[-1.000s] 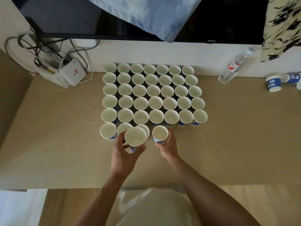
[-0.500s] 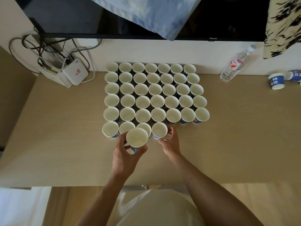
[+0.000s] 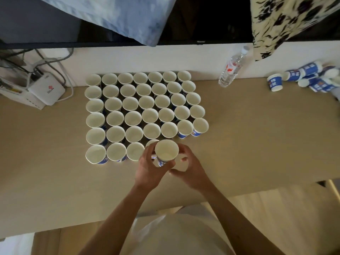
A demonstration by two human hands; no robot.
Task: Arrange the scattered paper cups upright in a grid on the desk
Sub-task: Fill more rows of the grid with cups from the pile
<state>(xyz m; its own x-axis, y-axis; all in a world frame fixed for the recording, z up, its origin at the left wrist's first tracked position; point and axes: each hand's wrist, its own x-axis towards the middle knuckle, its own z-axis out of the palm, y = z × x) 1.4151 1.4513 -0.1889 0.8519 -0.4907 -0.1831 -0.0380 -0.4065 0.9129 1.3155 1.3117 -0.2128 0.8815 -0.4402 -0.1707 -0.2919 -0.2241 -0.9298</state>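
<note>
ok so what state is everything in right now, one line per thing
grid cups: upright, empty, five full rows, front row part filled
held cup: upright, empty, over the front row
left hand: gripping the held cup
right hand: fingers curled beside the held cup, what they hold unclear
loose cups: lying on their sides, far right
water bottle: upright, capped
screen: dark
</note>
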